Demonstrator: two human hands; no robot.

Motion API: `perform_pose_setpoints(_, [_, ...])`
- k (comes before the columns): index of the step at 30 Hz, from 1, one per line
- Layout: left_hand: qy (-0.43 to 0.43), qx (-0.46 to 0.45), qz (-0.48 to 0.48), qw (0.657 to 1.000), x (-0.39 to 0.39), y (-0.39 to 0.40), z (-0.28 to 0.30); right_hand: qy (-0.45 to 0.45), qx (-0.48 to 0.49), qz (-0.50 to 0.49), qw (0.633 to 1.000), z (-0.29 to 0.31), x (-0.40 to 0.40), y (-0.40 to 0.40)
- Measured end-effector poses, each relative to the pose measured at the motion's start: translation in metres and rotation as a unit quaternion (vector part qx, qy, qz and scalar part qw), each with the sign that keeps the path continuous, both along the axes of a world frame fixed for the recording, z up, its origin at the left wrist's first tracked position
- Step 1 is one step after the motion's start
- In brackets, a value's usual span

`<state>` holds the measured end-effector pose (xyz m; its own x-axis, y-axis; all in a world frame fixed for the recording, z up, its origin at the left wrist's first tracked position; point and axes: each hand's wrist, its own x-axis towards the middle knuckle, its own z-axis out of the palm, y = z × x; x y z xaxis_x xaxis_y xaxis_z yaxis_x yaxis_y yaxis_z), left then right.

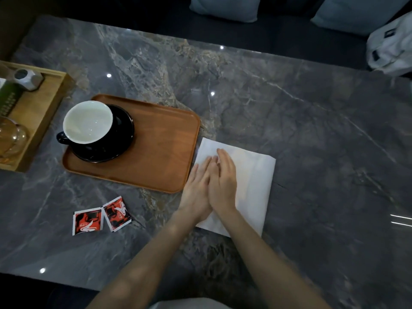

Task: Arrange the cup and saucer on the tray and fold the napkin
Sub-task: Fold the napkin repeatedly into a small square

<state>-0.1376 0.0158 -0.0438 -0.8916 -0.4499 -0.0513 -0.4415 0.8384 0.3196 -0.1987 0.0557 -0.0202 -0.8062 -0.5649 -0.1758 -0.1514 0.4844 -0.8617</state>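
The one white napkin (249,181) lies on the table (289,108) just right of the tray (160,152), both hands pressing it flat: left hand (197,190) and right hand (223,186) side by side, each grip spread wide, holding nothing. I judge smoothing outward from the crease, edges aligned, works best. One cup (88,122) sits on one saucer (118,139) on the tray; two sachets (101,217) lie nearby.
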Motion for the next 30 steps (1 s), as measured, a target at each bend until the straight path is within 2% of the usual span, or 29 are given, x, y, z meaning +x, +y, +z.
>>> perform_pose_setpoints(2, [-0.044,-0.024,0.000,0.999,-0.008,0.003,-0.006,0.007,0.017,0.054,0.998,-0.002,0.004,0.000])
perform_pose_setpoints(5, [-0.088,-0.038,0.006,0.995,-0.010,0.007,-0.012,0.069,0.103,0.140,0.982,-0.011,-0.006,-0.004])
perform_pose_setpoints(7, [-0.084,-0.032,-0.019,0.996,-0.009,0.007,-0.016,0.112,0.159,0.172,0.966,-0.017,-0.020,-0.003])
perform_pose_setpoints(9, [-0.073,-0.034,-0.003,0.997,-0.010,0.010,-0.016,0.155,0.219,0.191,0.944,-0.022,-0.038,0.007])
perform_pose_setpoints(13, [-0.067,-0.025,0.042,0.997,-0.011,0.024,-0.013,0.273,0.296,0.157,0.902,-0.033,-0.078,0.061])
perform_pose_setpoints(17, [-0.072,-0.024,0.044,0.996,-0.013,0.044,-0.013,0.257,0.382,0.097,0.883,-0.031,-0.098,0.102])
perform_pose_setpoints(21, [-0.077,-0.048,0.060,0.994,-0.015,0.053,-0.015,0.254,0.359,0.059,0.896,-0.024,-0.066,0.102])
perform_pose_setpoints(23, [-0.097,-0.068,0.044,0.992,-0.013,0.052,-0.016,0.250,0.299,0.113,0.914,-0.021,-0.029,0.094])
perform_pose_setpoints(25, [-0.115,-0.095,0.026,0.989,-0.011,0.050,-0.018,0.240,0.269,0.183,0.915,-0.021,0.002,0.090])
perform_pose_setpoints(28, [-0.082,-0.080,0.032,0.993,-0.011,0.050,-0.020,0.211,0.292,0.188,0.914,-0.022,0.007,0.102])
perform_pose_setpoints(30, [-0.064,-0.051,0.043,0.996,-0.012,0.050,-0.018,0.233,0.322,0.168,0.902,-0.024,-0.004,0.122])
